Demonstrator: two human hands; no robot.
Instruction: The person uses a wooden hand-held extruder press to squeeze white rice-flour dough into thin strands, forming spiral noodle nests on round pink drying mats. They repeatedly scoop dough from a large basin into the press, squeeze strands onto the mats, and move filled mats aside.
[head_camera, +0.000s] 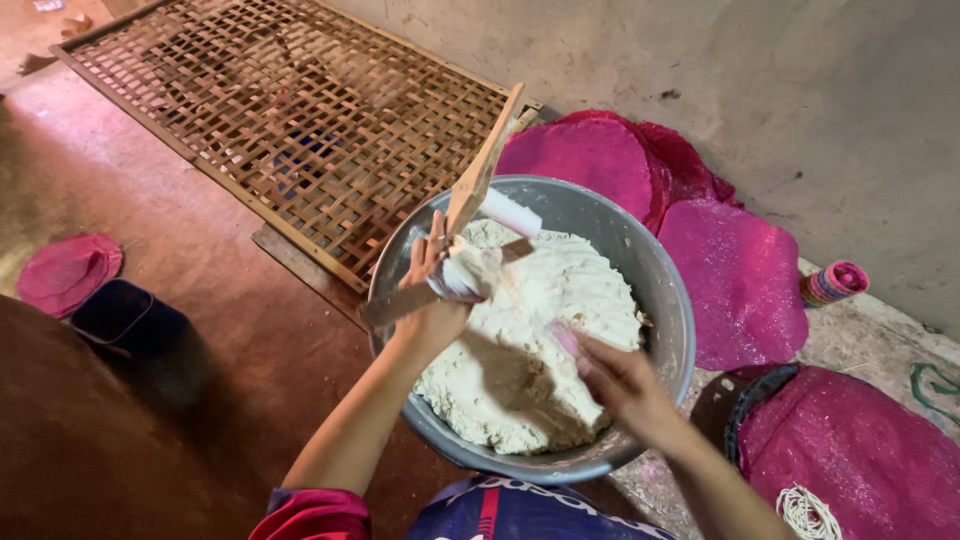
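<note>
Reddish floor (220, 300) runs under everything, with a grey wall behind. Centre of it is the metal basin (672, 300), heaped with pale dough (540, 330). My left hand (432, 285) has its fingers closed around a white roller and a wooden paddle (485, 165), a lump of dough stuck there. My right hand (620, 380) rests on the dough at the near right, fingers loosely curled. I judge I am portioning dough; next calls for pinching off a lump cleanly. Pink mesh mats (740, 280) lie right, a bamboo lattice (290, 120) far left.
</note>
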